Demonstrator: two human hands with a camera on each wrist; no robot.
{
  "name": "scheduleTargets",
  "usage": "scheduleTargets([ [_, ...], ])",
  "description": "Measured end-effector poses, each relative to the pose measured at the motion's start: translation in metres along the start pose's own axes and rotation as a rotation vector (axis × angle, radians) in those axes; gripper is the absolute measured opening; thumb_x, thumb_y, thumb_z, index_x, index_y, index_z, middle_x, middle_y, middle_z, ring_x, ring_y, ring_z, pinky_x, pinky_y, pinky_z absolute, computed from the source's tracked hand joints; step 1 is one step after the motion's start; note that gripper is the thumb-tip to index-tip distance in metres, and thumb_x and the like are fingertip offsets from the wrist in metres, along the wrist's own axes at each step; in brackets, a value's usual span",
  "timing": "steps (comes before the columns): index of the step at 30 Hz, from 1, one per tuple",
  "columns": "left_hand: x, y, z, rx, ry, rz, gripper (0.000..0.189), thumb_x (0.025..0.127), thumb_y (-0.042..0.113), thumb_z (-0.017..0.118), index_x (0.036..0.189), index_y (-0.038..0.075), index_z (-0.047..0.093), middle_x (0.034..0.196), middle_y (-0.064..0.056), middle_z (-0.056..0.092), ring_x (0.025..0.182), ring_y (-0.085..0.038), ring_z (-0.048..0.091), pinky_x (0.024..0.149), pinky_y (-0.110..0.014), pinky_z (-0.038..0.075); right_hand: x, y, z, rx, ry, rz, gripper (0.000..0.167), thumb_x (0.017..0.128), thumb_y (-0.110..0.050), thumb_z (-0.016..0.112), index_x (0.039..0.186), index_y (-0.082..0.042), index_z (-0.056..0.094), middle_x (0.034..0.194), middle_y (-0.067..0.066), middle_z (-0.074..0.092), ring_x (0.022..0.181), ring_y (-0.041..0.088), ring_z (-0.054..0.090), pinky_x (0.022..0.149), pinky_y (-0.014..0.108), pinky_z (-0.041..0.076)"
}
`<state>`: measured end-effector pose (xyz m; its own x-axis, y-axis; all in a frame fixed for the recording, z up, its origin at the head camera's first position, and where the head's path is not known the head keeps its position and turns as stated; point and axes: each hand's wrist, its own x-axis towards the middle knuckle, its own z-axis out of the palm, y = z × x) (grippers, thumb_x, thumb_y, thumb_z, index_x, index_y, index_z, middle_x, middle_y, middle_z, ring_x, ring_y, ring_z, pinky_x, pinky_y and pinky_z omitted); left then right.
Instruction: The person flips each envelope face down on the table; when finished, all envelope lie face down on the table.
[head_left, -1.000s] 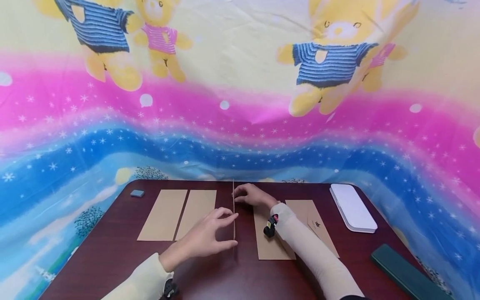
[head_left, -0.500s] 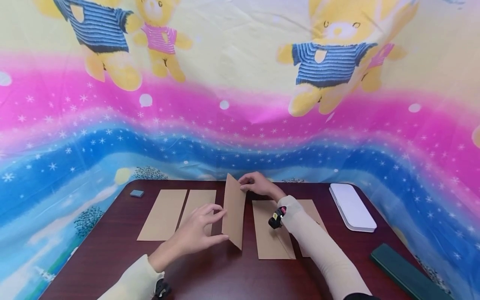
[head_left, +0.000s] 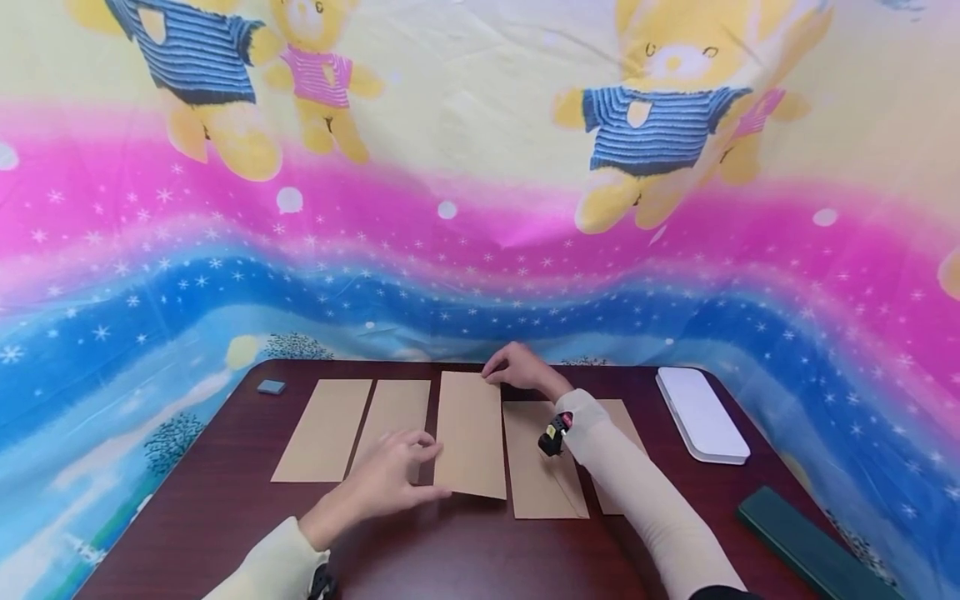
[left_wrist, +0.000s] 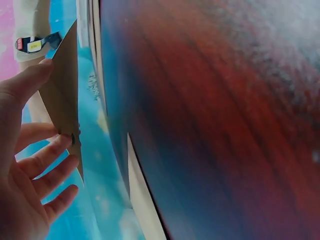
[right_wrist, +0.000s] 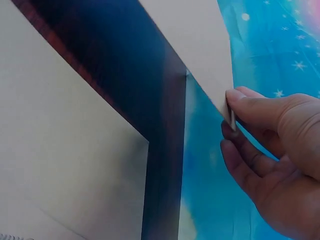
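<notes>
A flat brown kraft-paper rectangle (head_left: 470,433) leans at mid-table, its plain face toward me and its lower edge raised. My right hand (head_left: 522,367) pinches its far right corner between thumb and fingers, as the right wrist view also shows on the paper (right_wrist: 200,45). My left hand (head_left: 382,477) lies at its near left edge, thumb and fingers spread apart. In the left wrist view the thumb and fingers (left_wrist: 42,160) overlap the paper (left_wrist: 62,95); firm contact is unclear.
Two plain brown rectangles (head_left: 322,429) lie to the left. To the right lie two more (head_left: 536,475), one with a diagonal line, partly under my right forearm. A small blue-grey block (head_left: 271,387), a white case (head_left: 701,414) and a dark green case (head_left: 806,537) rest near the sides.
The kraft-paper rectangle, edge-on a second ago, has turned its broad face toward me and tipped lower. My right hand has shifted slightly right with its corner; the left moved slightly left.
</notes>
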<state>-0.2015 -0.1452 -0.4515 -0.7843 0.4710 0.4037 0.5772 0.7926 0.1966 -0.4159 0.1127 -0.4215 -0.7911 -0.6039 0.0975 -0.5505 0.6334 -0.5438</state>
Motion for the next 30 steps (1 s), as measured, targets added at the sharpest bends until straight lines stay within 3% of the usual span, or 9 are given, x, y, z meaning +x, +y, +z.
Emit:
scheduleTargets([
  [7,0.001,-0.003,0.003,0.003,-0.057,-0.034,0.066,0.081,0.061,0.079,0.123,0.010,0.077,0.113,0.003,0.073,0.108,-0.020,0.067,0.096,-0.044,0.052,0.001,-0.004,0.018,-0.011,-0.054,-0.017,0.016,0.092,-0.011,0.077,0.107,-0.009,0.081,0.112,0.005,0.078,0.100,0.017,0.073,0.087,0.033,0.059],
  [16,0.002,-0.011,0.011,0.025,-0.203,-0.021,0.065,0.079,0.062,0.080,0.119,0.010,0.078,0.110,-0.002,0.076,0.105,-0.023,0.069,0.091,-0.045,0.054,0.001,0.003,0.042,-0.074,-0.098,-0.040,0.016,0.091,-0.008,0.077,0.107,-0.009,0.081,0.111,0.005,0.077,0.097,0.015,0.070,0.089,0.033,0.058],
  [23,0.001,-0.009,0.013,0.050,-0.228,-0.019,0.054,0.076,0.060,0.082,0.107,0.015,0.080,0.103,0.002,0.074,0.100,-0.022,0.066,0.087,-0.045,0.053,0.002,0.003,0.049,-0.122,-0.094,-0.050,0.014,0.092,-0.011,0.077,0.105,-0.012,0.081,0.110,0.003,0.077,0.098,0.014,0.069,0.089,0.034,0.058],
  [30,0.005,-0.009,0.010,0.040,-0.244,-0.044,0.054,0.077,0.056,0.084,0.110,0.014,0.080,0.106,-0.001,0.073,0.105,-0.024,0.062,0.089,-0.047,0.051,0.005,0.003,0.050,-0.153,-0.092,-0.033,0.015,0.093,-0.013,0.076,0.108,-0.013,0.081,0.113,0.004,0.077,0.100,0.015,0.069,0.090,0.034,0.058],
])
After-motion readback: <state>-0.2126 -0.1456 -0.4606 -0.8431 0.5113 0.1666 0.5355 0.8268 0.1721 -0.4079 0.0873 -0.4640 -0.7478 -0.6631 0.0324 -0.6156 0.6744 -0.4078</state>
